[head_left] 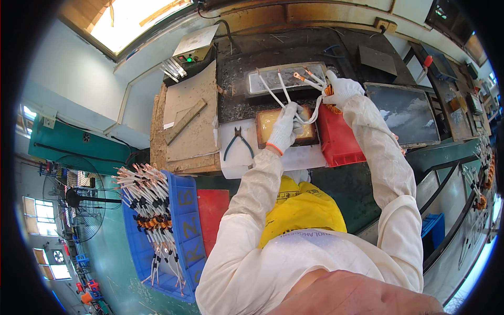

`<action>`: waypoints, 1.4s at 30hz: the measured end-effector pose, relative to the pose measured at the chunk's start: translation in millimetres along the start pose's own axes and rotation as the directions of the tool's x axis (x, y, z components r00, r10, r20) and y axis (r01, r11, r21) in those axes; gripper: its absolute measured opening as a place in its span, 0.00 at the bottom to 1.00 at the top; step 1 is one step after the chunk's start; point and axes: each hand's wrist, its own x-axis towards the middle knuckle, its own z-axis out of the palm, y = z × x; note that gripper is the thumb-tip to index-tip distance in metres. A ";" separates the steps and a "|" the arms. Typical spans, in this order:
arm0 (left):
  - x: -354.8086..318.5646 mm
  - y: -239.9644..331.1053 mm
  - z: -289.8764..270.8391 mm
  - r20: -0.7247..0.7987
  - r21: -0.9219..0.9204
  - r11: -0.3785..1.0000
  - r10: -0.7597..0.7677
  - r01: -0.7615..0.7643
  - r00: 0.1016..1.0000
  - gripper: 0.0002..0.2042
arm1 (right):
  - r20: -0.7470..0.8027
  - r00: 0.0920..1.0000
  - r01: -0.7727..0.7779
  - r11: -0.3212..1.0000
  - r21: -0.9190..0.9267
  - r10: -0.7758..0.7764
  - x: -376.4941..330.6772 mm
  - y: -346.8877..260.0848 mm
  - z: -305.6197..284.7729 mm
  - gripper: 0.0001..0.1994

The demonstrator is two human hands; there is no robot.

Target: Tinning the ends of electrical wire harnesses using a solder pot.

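Observation:
My left hand (285, 127), in a white glove with an orange cuff edge, is closed around white sleeved leads. Two leads (284, 88) point up from it toward a rectangular metal pan (251, 84) with a shiny grey surface. Another white lead bends across toward my right hand (344, 90), also gloved and closed on an orange copper coil (329, 90). Short white leads with copper-coloured ends (299, 77) stick out left of the coil, over the pan's right side. Below my left hand lies a tray of amber material (266, 127), partly covered by the hand.
Dark-handled cutting pliers (238, 140) lie left of the amber tray. A red bin (338, 139) stands right of it. Further left are a wooden stick (186, 122) and a box with a green light (194, 47). A blue crate (187, 226) full of coils stands at the lower left.

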 end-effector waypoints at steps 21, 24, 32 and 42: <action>40.4 13.8 -23.4 0.072 -0.139 0.990 -0.017 0.027 0.997 0.14 | 0.091 0.994 -0.042 0.988 -0.147 0.056 33.4 -17.0 -4.0 0.42; 44.8 14.5 -23.9 0.075 -0.124 0.992 -0.018 0.027 0.997 0.14 | 0.069 0.997 -0.031 0.987 -0.156 0.042 39.4 -12.9 2.0 0.42; 52.4 14.9 -29.0 0.100 -0.191 0.980 -0.034 0.053 0.994 0.14 | 0.004 0.999 0.037 0.977 -0.211 -0.037 46.3 -19.1 6.7 0.39; 59.9 15.8 -32.8 0.091 -0.222 0.969 -0.095 0.113 0.991 0.13 | -0.072 0.995 0.046 0.974 -0.222 -0.064 41.5 -20.0 9.4 0.34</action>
